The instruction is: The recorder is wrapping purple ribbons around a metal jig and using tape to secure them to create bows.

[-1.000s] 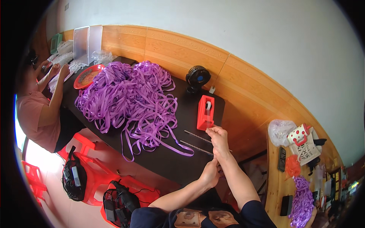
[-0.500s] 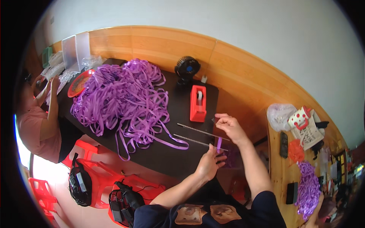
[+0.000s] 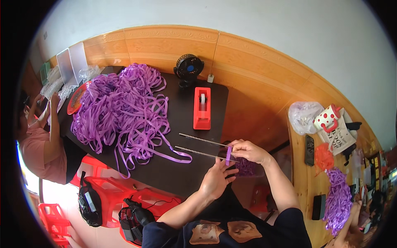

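Two thin metal rods (image 3: 198,153) stretch side by side over the right end of the dark table, toward my hands. A purple ribbon (image 3: 228,155) is looped across both rods near their right ends. Beside the lower rod, my left hand (image 3: 215,180) has its thumb and index finger close to the ribbon, its other fingers spread. My right hand (image 3: 250,152) pinches at the ribbon by the upper rod's end; its fingertips partly hide that spot. A large heap of purple ribbon (image 3: 120,107) lies to the left, one loose loop reaching toward the rods.
A red tape dispenser (image 3: 202,109) and black fan (image 3: 188,68) stand on the dark table (image 3: 178,177). Red stools (image 3: 107,194) hold black bags at lower left. At far left, a person (image 3: 43,149) works. Another person's arm (image 3: 349,225) reaches to the wooden table (image 3: 303,186) at right.
My right hand has come down from beyond the upper rod onto the ribbon loop; a small clear piece seen at its fingertips is now out of sight. The whole view has shifted slightly.
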Motion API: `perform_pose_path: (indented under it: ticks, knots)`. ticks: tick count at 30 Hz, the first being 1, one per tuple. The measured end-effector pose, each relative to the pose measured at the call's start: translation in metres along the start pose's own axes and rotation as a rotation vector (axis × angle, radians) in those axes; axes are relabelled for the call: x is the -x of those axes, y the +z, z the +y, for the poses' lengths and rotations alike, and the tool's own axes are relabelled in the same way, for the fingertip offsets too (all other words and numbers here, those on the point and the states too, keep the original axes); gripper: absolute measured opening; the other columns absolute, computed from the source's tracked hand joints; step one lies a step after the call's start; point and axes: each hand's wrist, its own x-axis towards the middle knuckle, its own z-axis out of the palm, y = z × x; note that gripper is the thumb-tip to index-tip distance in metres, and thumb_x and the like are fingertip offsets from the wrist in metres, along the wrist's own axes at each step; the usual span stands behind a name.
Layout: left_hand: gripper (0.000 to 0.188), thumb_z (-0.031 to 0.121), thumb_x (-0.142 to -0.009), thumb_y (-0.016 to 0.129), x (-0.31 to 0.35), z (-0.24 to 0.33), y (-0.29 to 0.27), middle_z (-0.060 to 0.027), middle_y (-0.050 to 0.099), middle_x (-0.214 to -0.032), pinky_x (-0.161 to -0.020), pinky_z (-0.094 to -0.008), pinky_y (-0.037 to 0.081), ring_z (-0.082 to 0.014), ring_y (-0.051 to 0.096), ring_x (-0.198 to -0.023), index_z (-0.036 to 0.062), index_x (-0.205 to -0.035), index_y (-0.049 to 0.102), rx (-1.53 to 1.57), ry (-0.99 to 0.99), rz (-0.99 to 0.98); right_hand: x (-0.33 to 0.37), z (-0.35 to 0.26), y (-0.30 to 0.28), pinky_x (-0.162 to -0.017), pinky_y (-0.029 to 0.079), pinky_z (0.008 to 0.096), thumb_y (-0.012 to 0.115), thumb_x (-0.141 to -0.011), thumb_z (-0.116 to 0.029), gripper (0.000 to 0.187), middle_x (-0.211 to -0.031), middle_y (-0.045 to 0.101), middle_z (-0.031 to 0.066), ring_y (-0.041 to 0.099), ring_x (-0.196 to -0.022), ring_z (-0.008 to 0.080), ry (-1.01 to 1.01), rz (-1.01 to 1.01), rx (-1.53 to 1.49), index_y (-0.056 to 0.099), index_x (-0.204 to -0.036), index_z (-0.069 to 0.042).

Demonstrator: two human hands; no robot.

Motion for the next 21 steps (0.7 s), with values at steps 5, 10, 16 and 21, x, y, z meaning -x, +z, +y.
perform_pose_path:
  ticks: [5, 10, 16, 21]
  knots:
    - [0.067, 0.055, -0.098, 0.025, 0.001, 0.001, 0.003, -0.0112, 0.041, -0.137, -0.095, -0.0390, 0.035, -0.0255, 0.045, -0.118, 0.0036, -0.140, 0.033, -0.008, 0.000, 0.004, -0.002, 0.008, -0.001, -0.092, 0.035, 0.0359, 0.061, -0.087, -0.011, 0.016, -0.113, 0.060, 0.0099, 0.047, -0.107, 0.0218, 0.021, 0.013, -0.014, 0.061, -0.072, -0.002]
    - [0.066, 0.054, -0.098, 0.026, 0.001, 0.001, 0.001, -0.0113, 0.041, -0.137, -0.095, -0.0391, 0.035, -0.0257, 0.045, -0.118, 0.0039, -0.140, 0.033, -0.009, 0.004, -0.004, -0.004, 0.010, -0.001, -0.091, 0.036, 0.0358, 0.061, -0.086, -0.011, 0.016, -0.109, 0.060, 0.0095, 0.047, -0.106, 0.0222, -0.002, 0.035, 0.012, 0.060, -0.072, -0.002]
    - [0.065, 0.054, -0.098, 0.027, 0.000, 0.000, -0.001, -0.0115, 0.041, -0.137, -0.095, -0.0392, 0.035, -0.0259, 0.045, -0.118, 0.0038, -0.139, 0.033, -0.003, 0.010, -0.007, -0.006, 0.012, 0.001, -0.091, 0.036, 0.0359, 0.062, -0.086, -0.011, 0.016, -0.107, 0.061, 0.0091, 0.048, -0.105, 0.0216, 0.022, 0.038, 0.027, 0.060, -0.072, -0.002]
    - [0.065, 0.054, -0.098, 0.027, 0.001, 0.001, 0.000, -0.0120, 0.041, -0.137, -0.094, -0.0391, 0.035, -0.0260, 0.045, -0.118, 0.0034, -0.139, 0.032, 0.007, 0.006, -0.001, -0.006, 0.010, 0.003, -0.093, 0.036, 0.0359, 0.062, -0.083, -0.010, 0.012, -0.108, 0.061, 0.0100, 0.048, -0.107, 0.0223, 0.004, 0.067, 0.125, 0.062, -0.073, -0.003]
